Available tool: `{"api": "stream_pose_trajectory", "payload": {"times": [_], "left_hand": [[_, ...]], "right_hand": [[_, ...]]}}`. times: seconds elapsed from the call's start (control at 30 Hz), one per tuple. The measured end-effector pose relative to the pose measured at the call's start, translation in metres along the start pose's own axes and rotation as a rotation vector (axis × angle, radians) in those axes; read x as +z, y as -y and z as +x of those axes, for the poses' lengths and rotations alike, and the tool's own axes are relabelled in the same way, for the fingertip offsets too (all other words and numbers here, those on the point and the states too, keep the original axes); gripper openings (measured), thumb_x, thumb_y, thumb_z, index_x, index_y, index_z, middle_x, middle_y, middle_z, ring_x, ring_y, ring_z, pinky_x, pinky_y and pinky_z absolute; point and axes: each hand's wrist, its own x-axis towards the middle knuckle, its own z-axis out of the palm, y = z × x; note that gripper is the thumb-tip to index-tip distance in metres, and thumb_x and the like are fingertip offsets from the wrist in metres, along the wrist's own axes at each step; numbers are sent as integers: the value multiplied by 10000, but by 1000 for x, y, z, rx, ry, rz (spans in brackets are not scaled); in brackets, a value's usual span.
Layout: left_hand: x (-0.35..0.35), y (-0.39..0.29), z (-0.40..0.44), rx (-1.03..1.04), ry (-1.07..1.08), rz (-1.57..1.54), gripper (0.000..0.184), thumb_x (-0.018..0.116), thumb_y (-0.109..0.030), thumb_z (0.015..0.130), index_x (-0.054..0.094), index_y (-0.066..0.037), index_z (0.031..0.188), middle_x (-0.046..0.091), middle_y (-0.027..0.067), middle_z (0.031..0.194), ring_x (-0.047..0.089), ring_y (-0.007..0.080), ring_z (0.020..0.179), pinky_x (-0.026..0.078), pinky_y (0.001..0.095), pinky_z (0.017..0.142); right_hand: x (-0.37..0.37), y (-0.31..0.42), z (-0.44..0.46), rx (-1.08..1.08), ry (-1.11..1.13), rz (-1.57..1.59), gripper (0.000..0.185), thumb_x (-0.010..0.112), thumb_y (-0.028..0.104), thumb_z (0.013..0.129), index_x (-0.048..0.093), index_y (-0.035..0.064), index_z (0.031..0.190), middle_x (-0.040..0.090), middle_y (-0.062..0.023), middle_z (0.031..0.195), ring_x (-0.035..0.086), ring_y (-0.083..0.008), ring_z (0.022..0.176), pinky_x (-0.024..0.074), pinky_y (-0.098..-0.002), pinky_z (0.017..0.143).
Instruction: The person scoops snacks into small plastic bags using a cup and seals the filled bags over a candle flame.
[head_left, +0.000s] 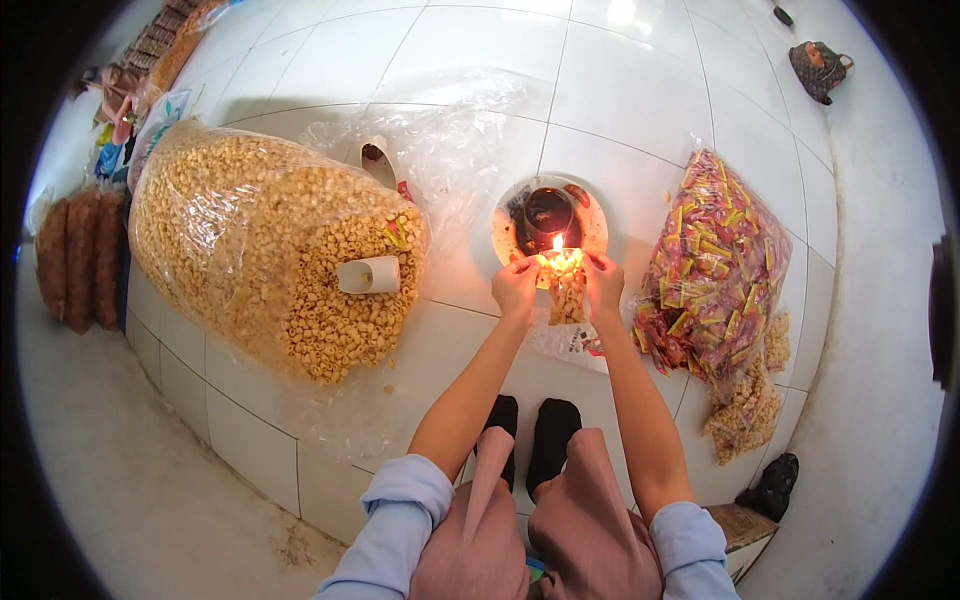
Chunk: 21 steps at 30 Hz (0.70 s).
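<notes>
A huge clear sack (pixel 230 235) of golden puffed snacks lies on the left, a smaller bag of red-and-yellow sachets (pixel 712 265) on the right. Between them sits a round stained plate (pixel 507 222). At its near edge is the small clear packet (pixel 567 303), filled with tan pieces, its top glowing orange by a flame (pixel 558 242). The left hand (pixel 514 287) and right hand (pixel 604 284), nearly closed, pinch its top corners, forearms angled inward.
</notes>
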Motion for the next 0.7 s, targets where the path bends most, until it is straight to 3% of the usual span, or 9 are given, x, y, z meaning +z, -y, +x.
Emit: {"api": "stream_pose_trajectory", "payload": {"times": [0.53, 0.7], "left_hand": [[22, 2, -3, -5, -34, 55, 74, 646, -48, 731, 631, 23, 745, 577, 3, 636, 486, 49, 542, 376, 190, 491], [17, 5, -1, -2, -26, 47, 84, 628, -43, 743, 635, 29, 786, 560, -11, 632, 467, 45, 539, 361, 188, 488]], "right_hand": [[-19, 3, -2, 89, -33, 143, 174, 613, 140, 781, 622, -15, 858, 598, -7, 729, 514, -56, 656, 412, -201, 602], [-13, 1, -2, 84, -28, 150, 182, 618, 144, 776, 622, -17, 862, 607, -18, 730, 524, -61, 648, 418, -208, 597]]}}
